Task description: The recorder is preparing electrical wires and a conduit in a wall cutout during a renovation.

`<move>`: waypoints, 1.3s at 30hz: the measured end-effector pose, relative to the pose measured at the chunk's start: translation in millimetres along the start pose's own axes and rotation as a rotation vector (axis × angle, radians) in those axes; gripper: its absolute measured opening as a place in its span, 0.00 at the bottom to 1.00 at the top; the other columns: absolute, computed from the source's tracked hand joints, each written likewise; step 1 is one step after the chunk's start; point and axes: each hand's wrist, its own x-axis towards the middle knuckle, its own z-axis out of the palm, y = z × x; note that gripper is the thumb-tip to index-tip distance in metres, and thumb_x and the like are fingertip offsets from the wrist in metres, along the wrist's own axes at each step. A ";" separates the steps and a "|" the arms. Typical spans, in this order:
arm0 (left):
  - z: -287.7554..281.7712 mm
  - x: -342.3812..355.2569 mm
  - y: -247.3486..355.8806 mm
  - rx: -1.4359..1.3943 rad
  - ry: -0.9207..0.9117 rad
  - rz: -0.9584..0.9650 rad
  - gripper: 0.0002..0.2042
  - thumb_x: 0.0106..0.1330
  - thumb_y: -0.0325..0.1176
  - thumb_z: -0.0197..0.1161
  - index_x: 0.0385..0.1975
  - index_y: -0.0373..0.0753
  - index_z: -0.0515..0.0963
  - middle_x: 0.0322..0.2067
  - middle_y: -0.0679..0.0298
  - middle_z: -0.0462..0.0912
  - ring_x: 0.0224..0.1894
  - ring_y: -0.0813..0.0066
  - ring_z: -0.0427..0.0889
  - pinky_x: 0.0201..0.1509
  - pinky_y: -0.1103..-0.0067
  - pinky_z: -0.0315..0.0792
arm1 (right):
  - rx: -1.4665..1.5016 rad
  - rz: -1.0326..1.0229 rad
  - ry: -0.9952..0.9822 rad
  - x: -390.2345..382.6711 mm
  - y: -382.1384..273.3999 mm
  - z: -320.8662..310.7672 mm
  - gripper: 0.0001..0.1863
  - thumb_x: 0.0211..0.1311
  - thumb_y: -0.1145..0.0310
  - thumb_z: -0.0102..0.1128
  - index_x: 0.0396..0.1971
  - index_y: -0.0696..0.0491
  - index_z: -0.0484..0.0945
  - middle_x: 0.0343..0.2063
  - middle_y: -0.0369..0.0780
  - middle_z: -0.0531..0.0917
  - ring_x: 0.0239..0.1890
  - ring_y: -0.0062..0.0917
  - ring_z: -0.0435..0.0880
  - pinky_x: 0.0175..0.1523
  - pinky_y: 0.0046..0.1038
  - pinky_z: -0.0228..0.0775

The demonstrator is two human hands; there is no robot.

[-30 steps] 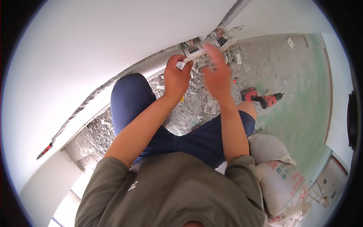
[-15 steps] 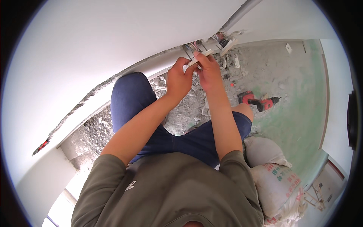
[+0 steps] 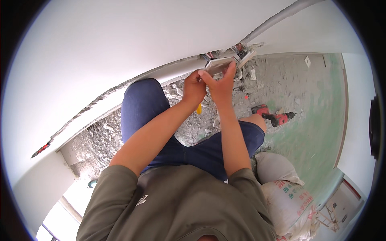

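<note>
A pale square switch or socket plate (image 3: 219,65) is tilted in front of the wall, its broad face catching the light. My right hand (image 3: 221,85) grips it, with thumb and fingers at opposite sides. My left hand (image 3: 194,89) is closed at the plate's near left corner. From under that hand sticks a yellow handle (image 3: 199,108); the rest of it is hidden by my fingers. Coloured wires (image 3: 208,56) come out of the wall just behind the plate. Beside it, a second white plate (image 3: 246,58) hangs out on its wires (image 3: 239,48).
Rubble (image 3: 187,124) covers the floor between my knees and along the wall. A red and black cordless drill (image 3: 277,117) lies to the right. Filled sacks (image 3: 287,201) stand by my right hip. A small white plate (image 3: 307,61) lies at the far right. A grey conduit (image 3: 273,20) runs up the wall.
The plate has turned from nearly edge-on to showing its broad face. My right hand has spread around it. The yellow handle has come into sight under my left hand.
</note>
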 end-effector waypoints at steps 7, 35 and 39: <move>6.5 -6.5 13.2 0.070 0.009 0.037 0.09 0.67 0.34 0.63 0.41 0.38 0.78 0.19 0.70 0.73 0.14 0.85 0.67 0.14 0.84 0.60 | -0.282 -0.038 -0.123 0.3 -52.0 -84.6 0.34 0.60 0.73 0.59 0.65 0.63 0.58 0.63 0.51 0.67 0.64 0.42 0.67 0.66 0.38 0.59; -4.9 -1.3 0.5 0.032 0.074 0.039 0.10 0.64 0.35 0.65 0.36 0.34 0.78 0.19 0.67 0.74 0.15 0.81 0.72 0.17 0.80 0.65 | -0.807 -0.107 -0.647 17.6 -102.3 -34.4 0.25 0.53 0.81 0.48 0.55 0.63 0.73 0.52 0.51 0.79 0.60 0.42 0.74 0.67 0.39 0.62; 6.9 0.6 -1.6 0.226 0.026 0.187 0.11 0.62 0.37 0.65 0.36 0.35 0.78 0.21 0.57 0.78 0.21 0.69 0.76 0.26 0.72 0.68 | -0.484 -0.315 0.155 28.4 -69.2 -94.0 0.25 0.52 0.83 0.47 0.52 0.58 0.77 0.50 0.44 0.81 0.55 0.35 0.79 0.63 0.33 0.66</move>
